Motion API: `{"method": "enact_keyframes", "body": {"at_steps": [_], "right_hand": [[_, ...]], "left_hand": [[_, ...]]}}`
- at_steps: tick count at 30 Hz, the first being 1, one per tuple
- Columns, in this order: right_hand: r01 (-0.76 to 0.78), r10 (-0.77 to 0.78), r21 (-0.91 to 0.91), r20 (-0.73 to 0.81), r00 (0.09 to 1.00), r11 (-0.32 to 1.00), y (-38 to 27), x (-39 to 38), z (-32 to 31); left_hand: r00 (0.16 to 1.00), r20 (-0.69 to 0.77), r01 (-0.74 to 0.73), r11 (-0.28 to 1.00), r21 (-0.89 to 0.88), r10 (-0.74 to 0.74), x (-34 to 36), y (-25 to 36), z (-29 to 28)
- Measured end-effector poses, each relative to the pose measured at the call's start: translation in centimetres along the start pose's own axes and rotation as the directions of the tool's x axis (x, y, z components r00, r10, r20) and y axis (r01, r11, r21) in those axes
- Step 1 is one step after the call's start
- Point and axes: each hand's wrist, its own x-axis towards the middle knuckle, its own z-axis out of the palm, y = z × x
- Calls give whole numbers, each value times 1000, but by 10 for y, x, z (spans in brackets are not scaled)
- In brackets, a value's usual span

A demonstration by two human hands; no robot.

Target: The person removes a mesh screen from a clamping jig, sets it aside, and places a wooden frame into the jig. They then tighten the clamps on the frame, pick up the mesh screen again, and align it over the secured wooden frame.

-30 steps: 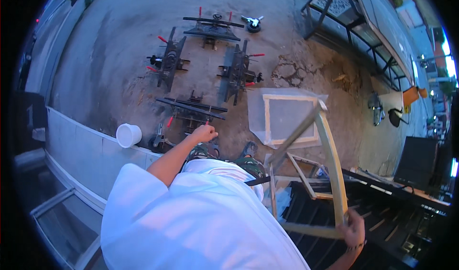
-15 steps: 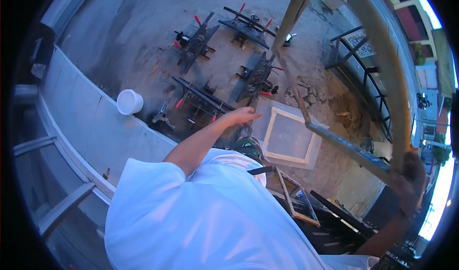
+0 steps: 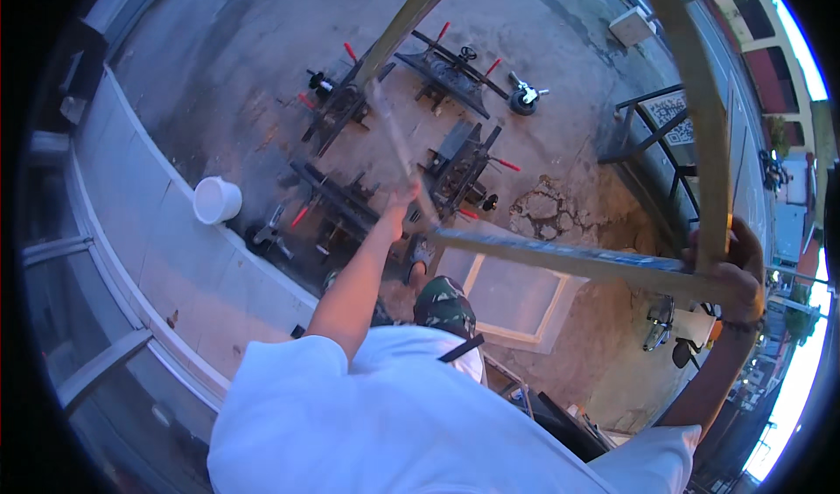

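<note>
I hold a large wooden frame raised in front of me, tilted, over the ground. My right hand is wrapped round its near right corner. At the left side bar, close to the near left corner, my left hand has its fingers closed on the wood; the fingers are small and slightly blurred. Below the raised frame, a pale rectangular frame lies flat on a translucent sheet on the ground, partly hidden by the near bar.
Several black metal stands with red handles stand on the concrete. A white bucket is by the low ledge at left. A caster wheel lies farther off. At right stands a black metal rack, near broken concrete.
The raised frame has swung left and its near bar now lies more level. My left hand, apart from it before, has moved left and closed on its side bar. My right hand keeps its hold.
</note>
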Motion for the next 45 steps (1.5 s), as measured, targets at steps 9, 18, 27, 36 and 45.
{"method": "enact_keyframes", "body": {"at_steps": [9,18,27,36,45], "right_hand": [[-134,152,-133,132,980,982,84,196,41],[-417,318,470,278,906,778,354,435,114],[-143,289,593,-158,944,793,666,530,331],[-144,186,303,-115,976,942,767,549,492],[-243,180,-162,-327,928,956,792,559,526]], "left_hand": [[988,154,90,874,-478,-18,122,-126,13],[982,-185,-36,924,-380,-38,171,-139,-104],[919,-393,-149,911,-385,-16,230,-147,-122],[822,-570,-272,885,-379,9,296,-169,-118],[762,-644,-377,855,-355,69,345,-184,-72]]}}
